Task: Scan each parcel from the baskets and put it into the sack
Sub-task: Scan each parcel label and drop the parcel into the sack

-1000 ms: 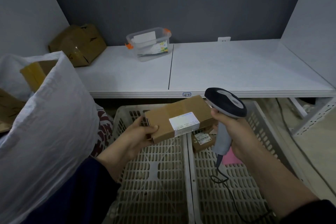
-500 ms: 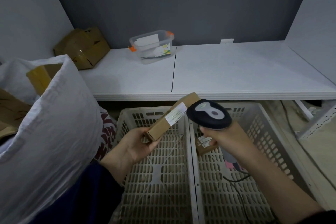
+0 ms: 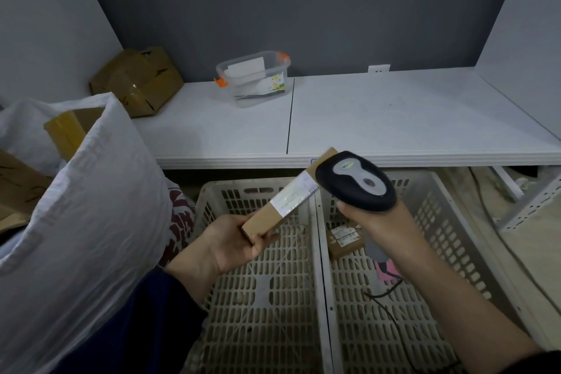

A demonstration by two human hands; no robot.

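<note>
My left hand (image 3: 233,240) grips the near end of a flat brown cardboard parcel (image 3: 267,215), tilted on edge over the left basket (image 3: 258,297). Its white label faces right. My right hand (image 3: 382,228) holds a black and grey barcode scanner (image 3: 355,182) whose head sits right beside the label. A small brown parcel (image 3: 346,240) and a pink item (image 3: 387,270) lie in the right basket (image 3: 425,297). The white sack (image 3: 79,222) stands open at the left with cardboard boxes (image 3: 66,130) showing inside.
A white shelf (image 3: 394,118) runs behind the baskets. On it sit a crumpled cardboard box (image 3: 136,82) at the back left and a clear plastic tub (image 3: 252,79) with orange clips. The scanner's cable (image 3: 385,307) trails across the right basket. A white metal frame (image 3: 528,206) stands at right.
The parcel has turned from flat with its label up to standing on edge. The scanner has swung left and now points at the label from close by.
</note>
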